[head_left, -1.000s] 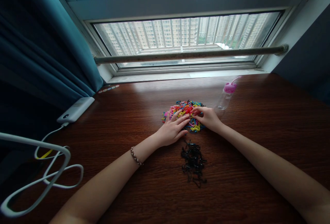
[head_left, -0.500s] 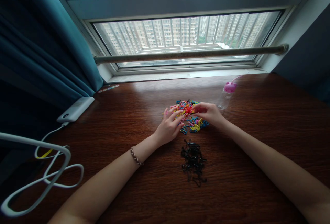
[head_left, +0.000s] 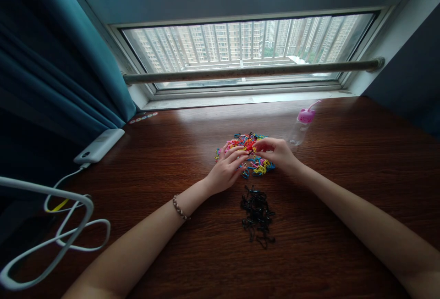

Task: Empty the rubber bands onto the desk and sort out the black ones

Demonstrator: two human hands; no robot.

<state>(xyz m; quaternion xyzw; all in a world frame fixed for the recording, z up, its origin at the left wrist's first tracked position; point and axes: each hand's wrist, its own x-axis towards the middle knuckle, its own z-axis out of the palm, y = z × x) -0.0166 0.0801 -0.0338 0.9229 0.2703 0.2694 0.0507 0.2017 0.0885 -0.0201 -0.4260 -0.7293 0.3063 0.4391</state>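
Note:
A heap of small coloured loops [head_left: 261,166], red, pink, yellow and blue, lies mid-table; they look like hair elastics or small pins, too small to tell which. Reaching over its left side, my left hand [head_left: 225,173] is open, with fingers stretched out and touching the loops. From the right, my right hand [head_left: 279,154] is closed in a pinch at the middle of the heap. What sits between its fingertips is too small to make out. Nearer to me lies a separate pile of black loops [head_left: 257,212] of a similar kind.
A clear bottle with a pink lid and straw [head_left: 302,124] stands just beyond my right hand. At the left are a white power bank [head_left: 99,146] and a looped white cable [head_left: 82,246]. Behind the wooden table [head_left: 185,138] run a window and a metal bar [head_left: 220,76].
My right hand has shifted slightly left within the coloured heap, its fingertips closer to my left hand. The left fingers have come a little closer together. The black pile is unchanged.

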